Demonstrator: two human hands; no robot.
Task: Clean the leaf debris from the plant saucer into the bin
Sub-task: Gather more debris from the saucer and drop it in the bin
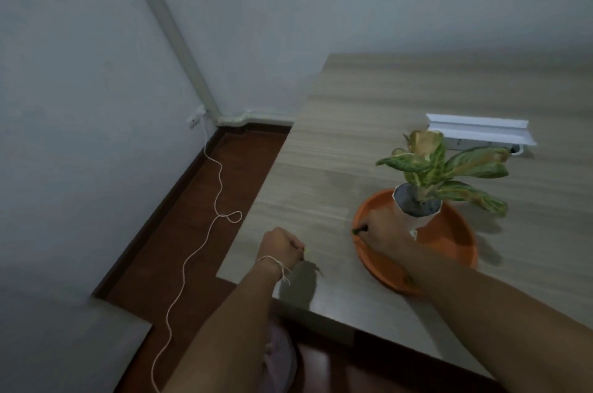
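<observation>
Right hand (382, 227) sat inside round orange plastic saucer (449, 241), fingers pinched on a small dark green leaf scrap (358, 229) at the saucer's left rim, just beside white potted plant (417, 209). Left hand (278, 247) was clenched over the pale wood-grain table (353, 142) edge; its contents unclear. Bin not identifiable.

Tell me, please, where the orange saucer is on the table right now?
The orange saucer sits at the right of the head view on the wooden table, under the potted plant, with the right hand at its left rim.
</observation>
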